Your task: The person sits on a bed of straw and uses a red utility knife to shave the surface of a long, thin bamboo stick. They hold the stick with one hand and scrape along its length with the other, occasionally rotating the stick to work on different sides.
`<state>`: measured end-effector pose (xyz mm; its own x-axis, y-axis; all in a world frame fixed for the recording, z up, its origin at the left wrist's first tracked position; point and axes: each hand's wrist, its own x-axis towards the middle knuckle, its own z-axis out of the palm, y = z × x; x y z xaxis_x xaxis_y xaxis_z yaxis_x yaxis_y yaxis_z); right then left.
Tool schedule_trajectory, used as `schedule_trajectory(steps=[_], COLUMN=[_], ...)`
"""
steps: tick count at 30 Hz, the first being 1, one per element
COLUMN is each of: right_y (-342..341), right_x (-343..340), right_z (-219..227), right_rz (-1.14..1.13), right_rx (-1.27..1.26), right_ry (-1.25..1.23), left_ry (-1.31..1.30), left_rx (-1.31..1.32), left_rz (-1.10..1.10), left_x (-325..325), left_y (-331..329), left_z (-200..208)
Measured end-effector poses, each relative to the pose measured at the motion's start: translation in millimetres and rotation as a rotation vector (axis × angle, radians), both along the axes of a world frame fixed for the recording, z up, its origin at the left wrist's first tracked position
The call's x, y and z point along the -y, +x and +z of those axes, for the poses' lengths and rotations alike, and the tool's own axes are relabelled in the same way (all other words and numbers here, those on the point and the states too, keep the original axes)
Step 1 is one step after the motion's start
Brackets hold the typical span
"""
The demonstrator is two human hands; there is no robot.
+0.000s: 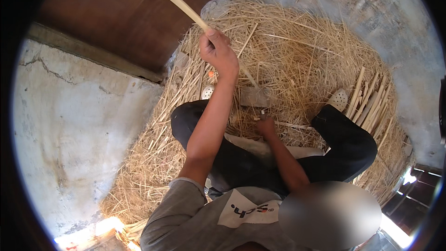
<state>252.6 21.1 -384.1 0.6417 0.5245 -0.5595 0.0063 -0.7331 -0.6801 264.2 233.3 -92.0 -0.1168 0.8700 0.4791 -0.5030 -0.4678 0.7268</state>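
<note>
My left hand (219,53) is raised and closed round a pale bamboo strip (179,3). The strip slants from a thick jointed end at the upper left down past the hand, and its lower end appears to reach a brown block (255,96) on the floor. Close to the near side of that block, my right hand (266,126) is closed on a small tool (263,112) with a shiny metal part. Most of the tool is hidden by the fingers, so its kind is unclear. A pale cloth (253,145) lies across my lap.
Bamboo shavings (297,60) cover the floor in a thick heap around my feet. Several split bamboo pieces (370,100) lie beside my right shoe (338,99). A cracked wall (79,111) stands at the left, a brown door (125,18) at the far left, and another wall (371,14) curves round the right.
</note>
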Motion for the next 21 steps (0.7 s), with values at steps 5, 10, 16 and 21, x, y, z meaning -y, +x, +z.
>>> schedule_trajectory(steps=[5, 10, 16, 21], right_y=[22, 6, -29, -21], right_x=[-6, -14, -17, -5], right_z=[-12, 26, 49, 4], right_rz=[-0.207, -0.205, 0.127, 0.063], right_rx=[-0.912, -0.662, 0.043, 0.045], right_ry=[0.180, 0.240, 0.552, 0.367], left_ry=[0.009, -0.024, -0.025, -0.039], left_rx=[-0.084, -0.065, -0.054, -0.038], left_rz=[0.004, 0.037, 0.080, 0.114], left_x=[9, -4, -8, -16], left_y=[2, -10, -13, -13], left_z=[-26, -27, -24, -24])
